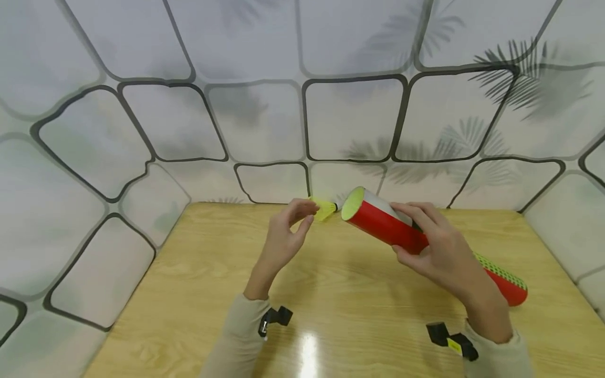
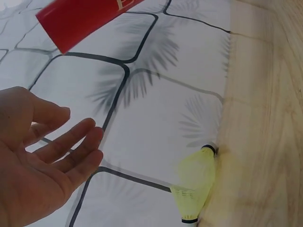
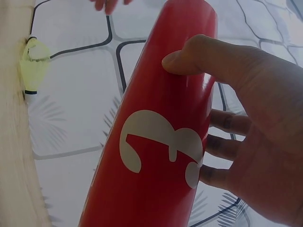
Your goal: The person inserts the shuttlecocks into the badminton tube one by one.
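My right hand (image 1: 441, 252) grips a red shuttlecock tube (image 1: 385, 223), thumb on one side and fingers on the other. The tube is tilted, its open yellow-green mouth pointing up and left toward my left hand (image 1: 285, 231). Past the right wrist shows a red end with green dots. The left hand is raised with loosely bent fingers and nothing in them. Behind its fingertips, yellow shuttlecocks (image 1: 325, 209) lie at the table's back edge; the left wrist view shows two, skirts together and dark-banded bases pointing apart (image 2: 195, 182). In the right wrist view, white lettering marks the tube (image 3: 156, 142).
The wooden table (image 1: 189, 294) meets a patterned wall covering (image 1: 264, 121) of dark-outlined blocks and leaf shadows at the back. This covering also rises at both sides. A small black device is strapped at each wrist, over beige sleeves (image 1: 238, 331).
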`<action>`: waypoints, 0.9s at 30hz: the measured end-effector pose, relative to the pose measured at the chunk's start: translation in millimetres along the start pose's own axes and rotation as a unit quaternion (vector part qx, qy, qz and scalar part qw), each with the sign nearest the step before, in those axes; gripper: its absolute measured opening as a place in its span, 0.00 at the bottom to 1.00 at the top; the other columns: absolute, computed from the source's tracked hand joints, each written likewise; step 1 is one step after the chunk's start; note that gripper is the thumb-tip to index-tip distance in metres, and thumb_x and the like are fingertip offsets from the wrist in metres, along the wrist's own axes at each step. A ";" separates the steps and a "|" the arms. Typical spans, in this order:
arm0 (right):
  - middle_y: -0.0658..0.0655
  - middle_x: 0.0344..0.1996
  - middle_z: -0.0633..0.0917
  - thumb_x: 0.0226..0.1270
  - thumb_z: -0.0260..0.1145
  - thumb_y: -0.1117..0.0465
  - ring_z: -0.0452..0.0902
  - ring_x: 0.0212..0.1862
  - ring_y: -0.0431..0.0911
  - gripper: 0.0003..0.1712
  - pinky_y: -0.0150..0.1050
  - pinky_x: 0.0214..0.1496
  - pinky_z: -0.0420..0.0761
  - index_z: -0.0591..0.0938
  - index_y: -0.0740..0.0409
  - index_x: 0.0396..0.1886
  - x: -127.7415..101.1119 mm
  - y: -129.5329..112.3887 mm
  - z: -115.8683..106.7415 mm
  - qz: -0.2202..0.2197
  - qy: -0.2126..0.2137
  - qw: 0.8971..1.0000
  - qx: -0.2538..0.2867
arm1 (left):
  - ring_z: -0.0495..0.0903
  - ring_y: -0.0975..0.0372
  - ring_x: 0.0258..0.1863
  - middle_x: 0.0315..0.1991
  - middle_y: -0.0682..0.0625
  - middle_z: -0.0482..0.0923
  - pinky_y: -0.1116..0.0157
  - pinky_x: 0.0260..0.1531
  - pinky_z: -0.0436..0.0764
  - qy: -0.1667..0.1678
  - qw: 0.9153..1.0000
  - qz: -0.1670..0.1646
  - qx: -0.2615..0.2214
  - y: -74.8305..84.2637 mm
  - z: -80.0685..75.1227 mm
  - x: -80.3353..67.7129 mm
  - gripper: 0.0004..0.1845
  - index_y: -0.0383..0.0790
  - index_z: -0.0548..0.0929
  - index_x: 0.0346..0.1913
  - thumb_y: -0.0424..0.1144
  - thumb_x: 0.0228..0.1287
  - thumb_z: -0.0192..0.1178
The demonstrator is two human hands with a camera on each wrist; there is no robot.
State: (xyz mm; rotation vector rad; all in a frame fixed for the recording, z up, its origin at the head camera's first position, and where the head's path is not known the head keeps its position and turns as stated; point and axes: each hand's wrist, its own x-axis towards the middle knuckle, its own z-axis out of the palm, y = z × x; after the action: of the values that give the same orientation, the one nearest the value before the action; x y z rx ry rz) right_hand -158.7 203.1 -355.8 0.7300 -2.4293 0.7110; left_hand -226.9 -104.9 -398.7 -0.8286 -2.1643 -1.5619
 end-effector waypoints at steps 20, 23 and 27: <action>0.56 0.58 0.78 0.46 0.81 0.71 0.76 0.51 0.46 0.48 0.19 0.37 0.79 0.75 0.52 0.71 -2.1 8.7 -10.7 0.013 0.012 1.000 0.000 | 0.83 0.47 0.57 0.57 0.39 0.83 0.56 0.60 0.81 -0.006 0.982 -0.187 0.042 -62.6 39.7 24.9 0.12 0.30 0.83 0.56 0.28 0.74 0.59; 0.56 0.58 0.78 0.46 0.81 0.71 0.75 0.52 0.46 0.48 0.22 0.32 0.80 0.76 0.53 0.71 -2.2 9.3 -12.5 0.012 0.016 1.000 0.002 | 0.81 0.45 0.60 0.61 0.39 0.80 0.55 0.62 0.79 -0.026 0.977 -0.204 0.055 -67.2 46.0 27.6 0.15 0.30 0.81 0.60 0.30 0.74 0.59; 0.57 0.57 0.78 0.46 0.81 0.72 0.74 0.51 0.45 0.48 0.25 0.27 0.81 0.76 0.53 0.71 -1.9 10.5 -14.7 0.010 0.018 1.000 0.009 | 0.78 0.43 0.63 0.64 0.38 0.78 0.54 0.63 0.78 -0.058 0.973 -0.212 0.076 -73.0 51.9 31.4 0.17 0.31 0.79 0.64 0.32 0.76 0.58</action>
State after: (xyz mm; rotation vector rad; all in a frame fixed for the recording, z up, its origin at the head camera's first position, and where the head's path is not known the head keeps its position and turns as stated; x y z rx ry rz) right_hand -159.2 220.1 -349.5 0.6948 -2.4031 0.7477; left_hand -294.5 -64.3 -451.7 -0.4350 -2.6399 -1.5349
